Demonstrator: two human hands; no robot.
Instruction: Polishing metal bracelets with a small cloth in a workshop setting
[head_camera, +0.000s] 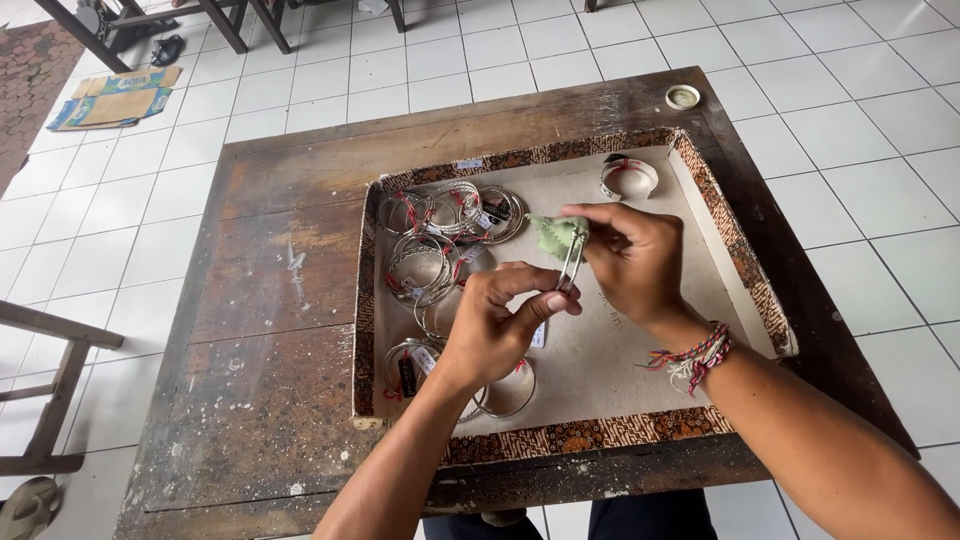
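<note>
L hand (492, 335) pinches a thin silver bangle (571, 268) near its lower end, thumb and forefinger clamped on the metal, holding it upright over the middle of the shallow cardboard tray (735, 255). R hand (630, 258) presses a small green cloth (556, 234) against the bangle's upper part, fingers closed on the cloth w/ the metal caught in its fold. Woven thread bracelets (697, 358) sit on the R wrist.

Tray lies on the worn wooden bench (270, 330), toward its right edge. More silver bangles (440, 235) w/ red ties and small tags are piled along the tray's left side; one bangle (628, 178) sits apart near the tray's far right corner. A small round lid (683, 96) rests at the bench's far right corner.

To rub well, I judge: keep the L pinch firm and low so the ring doesn't twist, wrap cloth around the band rather than just one face, work in short strokes, rotate the bangle bit by bit so no stretch gets missed, and stay over the tray in case it slips.
</note>
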